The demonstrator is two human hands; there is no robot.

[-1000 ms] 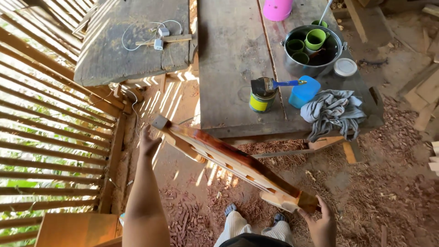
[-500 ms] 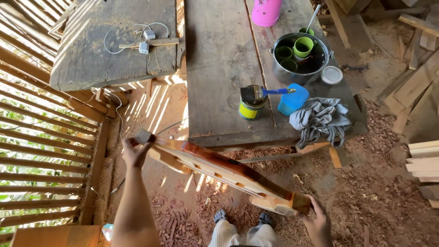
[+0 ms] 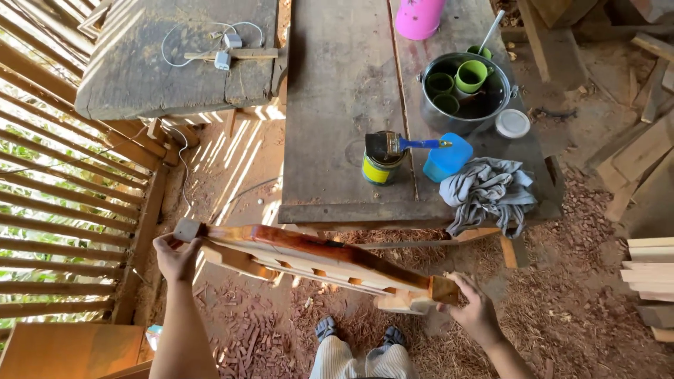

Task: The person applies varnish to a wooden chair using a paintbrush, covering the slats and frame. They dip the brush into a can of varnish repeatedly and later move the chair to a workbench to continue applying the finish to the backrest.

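Head view: left hand [image 3: 175,256] and right hand [image 3: 476,314] each grip an end of the frame [image 3: 309,258], its top varnished, underside bare; brush [image 3: 393,145] rests on the can [image 3: 379,167], frame centre.

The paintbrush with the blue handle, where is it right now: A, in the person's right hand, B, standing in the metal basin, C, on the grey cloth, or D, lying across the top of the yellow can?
D: the paintbrush lies across the open top of the yellow can on the wooden table.
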